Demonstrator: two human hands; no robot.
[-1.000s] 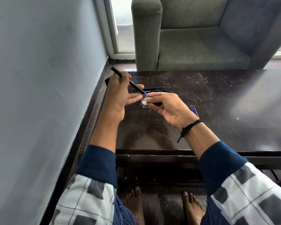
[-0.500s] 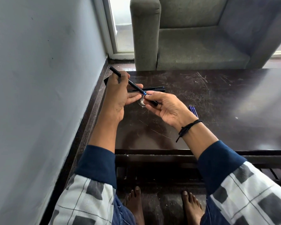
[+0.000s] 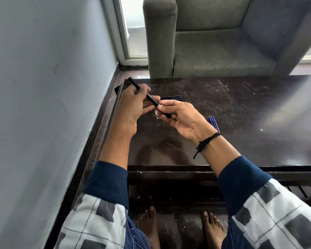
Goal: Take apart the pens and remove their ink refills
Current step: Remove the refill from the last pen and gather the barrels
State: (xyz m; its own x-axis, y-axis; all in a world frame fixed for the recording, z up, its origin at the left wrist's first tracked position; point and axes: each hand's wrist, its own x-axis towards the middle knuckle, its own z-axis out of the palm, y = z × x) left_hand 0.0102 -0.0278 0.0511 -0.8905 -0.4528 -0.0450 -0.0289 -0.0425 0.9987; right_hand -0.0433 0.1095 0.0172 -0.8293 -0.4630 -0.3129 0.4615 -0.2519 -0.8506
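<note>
A black pen barrel [image 3: 152,100] is gripped by the left hand [image 3: 133,110], left of centre, slanted toward the upper left. At its lower end a short black piece [image 3: 167,115] is pinched by the right hand [image 3: 184,120]. Blue refills [image 3: 214,123] are laid on the table [image 3: 250,126], just right of that hand.

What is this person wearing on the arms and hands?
The left sleeve and right sleeve are white with grey squares and thin grid lines, each ending in a wide navy cuff. A black cord bracelet with a loose knotted tail circles the right wrist. The left hand and right hand are bare: no gloves, no rings visible.
</note>
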